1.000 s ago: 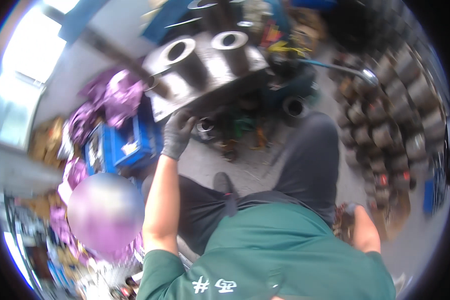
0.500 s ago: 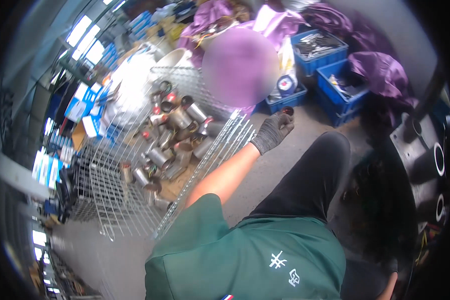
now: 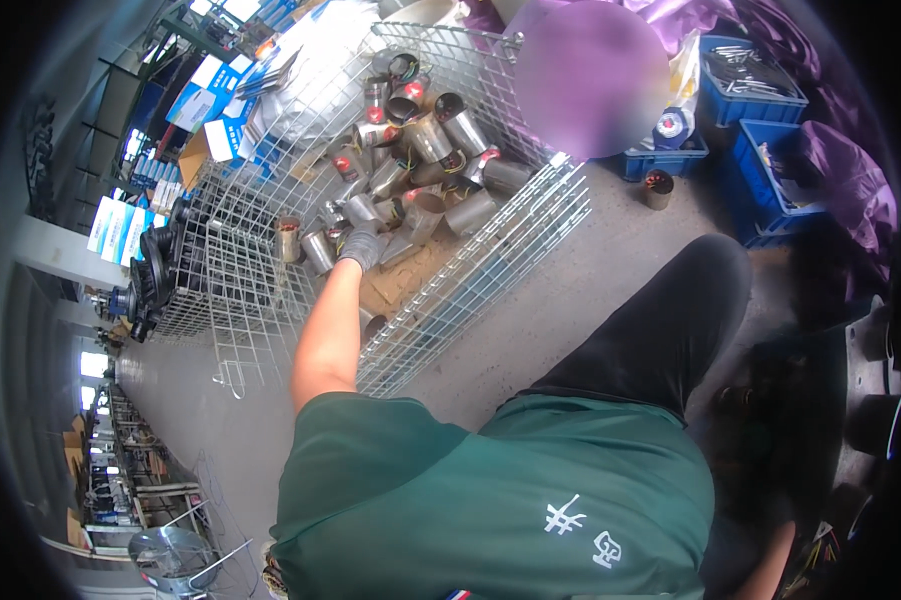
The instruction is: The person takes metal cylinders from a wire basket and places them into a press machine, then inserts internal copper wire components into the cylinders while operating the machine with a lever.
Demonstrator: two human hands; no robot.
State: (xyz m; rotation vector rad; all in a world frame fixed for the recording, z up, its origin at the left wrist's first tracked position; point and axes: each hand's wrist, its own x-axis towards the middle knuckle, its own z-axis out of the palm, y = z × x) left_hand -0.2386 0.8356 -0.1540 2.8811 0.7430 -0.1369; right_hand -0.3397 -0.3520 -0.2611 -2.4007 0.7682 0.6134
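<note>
My left hand (image 3: 363, 247), in a grey knitted glove, reaches over the edge of a wire mesh cage (image 3: 470, 275). Its fingers are closed around the lower end of a silvery metal motor housing (image 3: 360, 210), though the fingertips are partly hidden. Several similar cylindrical housings, such as the brassy motor housing (image 3: 427, 138), lie piled about it, some with red parts and wires showing. One more motor housing (image 3: 657, 190) stands upright on the floor to the right of the cage. Of my right arm only a bit of forearm shows at the lower right; its hand is out of sight.
Blue crates (image 3: 755, 100) with metal parts stand at the back right, beside purple sheeting (image 3: 850, 165). Blue-and-white boxes (image 3: 210, 95) and a white sack (image 3: 315, 70) lie beyond the cage. My bent knee (image 3: 715, 275) is close to its right side.
My left hand has let go of a motor housing on the floor and moved left into the cage, onto another housing. The head view has shifted, so the scene sits further right.
</note>
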